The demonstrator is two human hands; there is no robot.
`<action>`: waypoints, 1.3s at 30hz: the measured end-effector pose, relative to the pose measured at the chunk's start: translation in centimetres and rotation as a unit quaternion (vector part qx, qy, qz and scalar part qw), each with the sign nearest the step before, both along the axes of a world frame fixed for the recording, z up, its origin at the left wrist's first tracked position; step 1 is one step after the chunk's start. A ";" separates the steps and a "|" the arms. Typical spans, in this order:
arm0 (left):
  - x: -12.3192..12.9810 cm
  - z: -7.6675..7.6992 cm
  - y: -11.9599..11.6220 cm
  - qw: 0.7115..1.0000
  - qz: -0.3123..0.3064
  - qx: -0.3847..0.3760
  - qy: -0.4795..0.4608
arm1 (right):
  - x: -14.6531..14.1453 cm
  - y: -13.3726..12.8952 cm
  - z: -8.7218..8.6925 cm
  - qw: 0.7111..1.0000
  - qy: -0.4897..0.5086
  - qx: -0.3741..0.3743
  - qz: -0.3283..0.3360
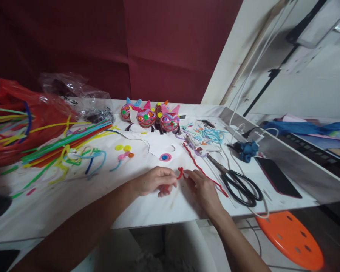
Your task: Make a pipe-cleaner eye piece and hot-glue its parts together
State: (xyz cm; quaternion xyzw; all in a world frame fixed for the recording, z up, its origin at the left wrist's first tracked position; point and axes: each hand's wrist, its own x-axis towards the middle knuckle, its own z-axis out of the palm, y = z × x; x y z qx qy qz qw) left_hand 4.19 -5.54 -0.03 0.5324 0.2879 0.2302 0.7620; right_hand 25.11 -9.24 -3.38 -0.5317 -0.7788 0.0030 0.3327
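A short red pipe cleaner (180, 173), bent into a small curl, stands between my two hands near the table's front edge. My left hand (158, 179) is closed with thumb and fingers pinching its left end. More red material (164, 190) shows under those fingers, its shape partly hidden. From the other side my right hand (201, 187) pinches the same pipe cleaner with its fingertips. Just beyond lie a white paper sheet (157, 145) and a blue and pink coiled disc (165, 157). A long red pipe cleaner (197, 164) lies beside my right hand.
Black-handled scissors (240, 187) and a phone (277, 177) lie at right. Several decorated balls with ears (146, 118) stand at the back. Bundled pipe cleaners (70, 143) and a red plastic bag (42, 113) cover the left. An orange stool (291, 240) stands below.
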 end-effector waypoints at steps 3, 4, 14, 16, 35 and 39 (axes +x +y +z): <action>-0.1 0.4 -0.3 0.997 -0.049 0.003 0.059 | 0.7 0.8 0.3 0.998 0.032 0.012 -0.050; -0.1 0.5 -0.4 0.995 -0.060 0.004 0.079 | 1.1 0.9 0.6 0.997 0.048 0.021 -0.060; -0.4 1.1 0.2 0.992 -0.061 0.005 0.107 | 2.7 0.9 2.1 0.956 0.020 0.223 -0.190; -0.5 1.1 0.3 0.991 -0.054 0.020 0.124 | 3.3 0.7 1.9 0.964 -0.023 0.200 -0.174; -0.9 0.6 0.7 0.962 -0.039 0.148 0.226 | 1.1 -1.9 2.6 0.987 -0.055 -0.113 0.101; -1.0 0.2 1.1 0.960 -0.003 0.165 0.226 | 1.1 -1.8 2.7 0.993 -0.055 -0.070 0.077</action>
